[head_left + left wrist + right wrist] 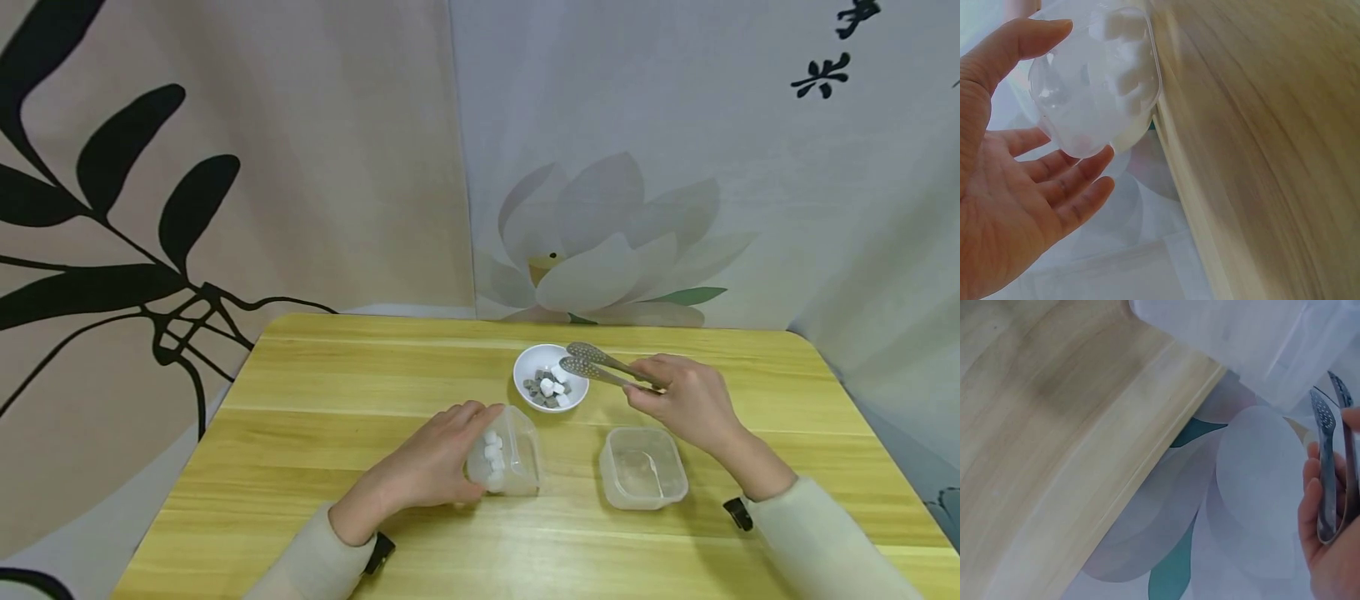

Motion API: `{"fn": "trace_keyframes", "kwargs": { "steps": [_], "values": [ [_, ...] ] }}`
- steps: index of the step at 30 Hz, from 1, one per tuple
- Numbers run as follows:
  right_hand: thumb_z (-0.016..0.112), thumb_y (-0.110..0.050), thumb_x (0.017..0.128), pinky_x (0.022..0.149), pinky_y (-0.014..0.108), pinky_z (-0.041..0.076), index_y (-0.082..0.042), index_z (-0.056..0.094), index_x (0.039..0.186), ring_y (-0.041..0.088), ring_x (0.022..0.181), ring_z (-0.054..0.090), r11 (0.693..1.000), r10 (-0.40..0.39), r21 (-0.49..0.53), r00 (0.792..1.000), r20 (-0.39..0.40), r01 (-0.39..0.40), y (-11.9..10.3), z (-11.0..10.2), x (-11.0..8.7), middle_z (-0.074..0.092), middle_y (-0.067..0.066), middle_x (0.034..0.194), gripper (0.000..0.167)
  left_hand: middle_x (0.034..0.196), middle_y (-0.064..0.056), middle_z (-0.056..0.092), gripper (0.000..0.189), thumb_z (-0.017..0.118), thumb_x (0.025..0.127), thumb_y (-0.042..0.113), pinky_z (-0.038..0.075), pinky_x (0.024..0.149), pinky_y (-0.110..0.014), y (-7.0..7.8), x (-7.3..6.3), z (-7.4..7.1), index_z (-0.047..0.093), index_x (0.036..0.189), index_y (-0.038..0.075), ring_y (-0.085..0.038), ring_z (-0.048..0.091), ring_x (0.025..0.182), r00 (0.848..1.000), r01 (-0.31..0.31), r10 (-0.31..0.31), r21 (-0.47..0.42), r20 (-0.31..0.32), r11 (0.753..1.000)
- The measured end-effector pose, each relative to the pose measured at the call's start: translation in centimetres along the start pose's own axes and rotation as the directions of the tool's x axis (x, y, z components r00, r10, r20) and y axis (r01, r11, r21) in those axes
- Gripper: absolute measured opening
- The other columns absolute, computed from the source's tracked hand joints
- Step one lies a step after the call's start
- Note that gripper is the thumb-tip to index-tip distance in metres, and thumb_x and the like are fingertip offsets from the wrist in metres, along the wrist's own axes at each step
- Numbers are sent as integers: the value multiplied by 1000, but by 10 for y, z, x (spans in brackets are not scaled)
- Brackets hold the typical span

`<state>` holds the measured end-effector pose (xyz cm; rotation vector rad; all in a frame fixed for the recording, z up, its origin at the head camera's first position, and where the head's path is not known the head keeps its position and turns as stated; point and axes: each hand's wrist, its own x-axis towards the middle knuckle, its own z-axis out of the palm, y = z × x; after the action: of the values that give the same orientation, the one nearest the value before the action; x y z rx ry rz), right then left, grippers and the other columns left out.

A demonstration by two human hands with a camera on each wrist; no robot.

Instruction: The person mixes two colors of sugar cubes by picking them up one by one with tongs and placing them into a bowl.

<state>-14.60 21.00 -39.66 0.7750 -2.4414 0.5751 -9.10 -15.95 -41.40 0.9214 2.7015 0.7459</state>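
My left hand (427, 462) grips a translucent plastic container (525, 458), tipped onto its side on the table. Several white pieces (493, 454) lie inside it, towards the palm. In the left wrist view the thumb and fingers (1088, 165) sit on opposite sides of that container (1075, 94). Metal tongs (585, 368) with dotted tips are held in my right hand (690, 400). Their two tips stand apart over the right edge of a white bowl (534, 357), with nothing visible between them. Grey and white pieces (547, 387) lie in the bowl.
A second translucent container (643, 493) stands upright on the wooden table (315, 392), below the right hand and to the right of the tipped one. Behind the table's far edge hangs a printed cloth (360, 167).
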Motion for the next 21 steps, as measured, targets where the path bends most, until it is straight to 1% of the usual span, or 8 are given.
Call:
{"fn": "trace_keyframes", "kwargs": {
  "steps": [3,6,10,12,15,21],
  "values": [
    [81,-15,73,46,27,44,-9,82,95,11,61,64,1000,19,-2,1000,2,-19,-3,-2,-1,78,2,87,23,140,-6,53,102,89,74,22,46,108,-47,0,0,0,37,161,10,-24,53,123,1000,-1,1,2,0,1000],
    [81,-17,71,47,27,43,-12,82,95,9,60,61,1000,29,-3,1000,8,-29,-6,-2,-2,76,-2,85,25,140,-6,53,102,89,74,21,45,108,-47,0,0,0,37,161,10,-24,53,124,1000,-2,2,1,0,1000],
    [81,-20,71,49,27,45,-15,81,92,7,61,60,1000,19,-2,1000,16,-19,-11,-2,-4,75,-7,84,22,140,-6,53,103,90,73,21,45,109,-47,1,0,0,37,161,10,-24,53,124,1000,-2,2,1,0,1000],
    [81,-21,70,50,29,47,-16,81,92,9,64,63,1000,4,6,1000,17,-4,-13,-1,-5,76,-7,85,23,140,-6,53,103,90,73,21,46,109,-47,1,0,0,37,161,9,-24,53,123,1000,-4,4,3,0,1000],
    [82,-21,70,52,28,48,-16,80,91,8,65,63,999,-20,34,999,29,19,-18,0,-6,75,-7,84,22,139,-6,54,104,91,72,21,46,108,-47,1,1,0,37,161,9,-24,54,122,1000,-5,5,3,0,1000],
    [83,-21,68,50,21,45,-16,79,87,3,62,61,993,-89,83,994,56,84,-30,6,-7,73,-9,80,21,139,-6,54,104,91,72,21,45,109,-47,1,1,1,37,161,9,-24,53,124,1000,-2,2,2,0,1000]
  ]
}}
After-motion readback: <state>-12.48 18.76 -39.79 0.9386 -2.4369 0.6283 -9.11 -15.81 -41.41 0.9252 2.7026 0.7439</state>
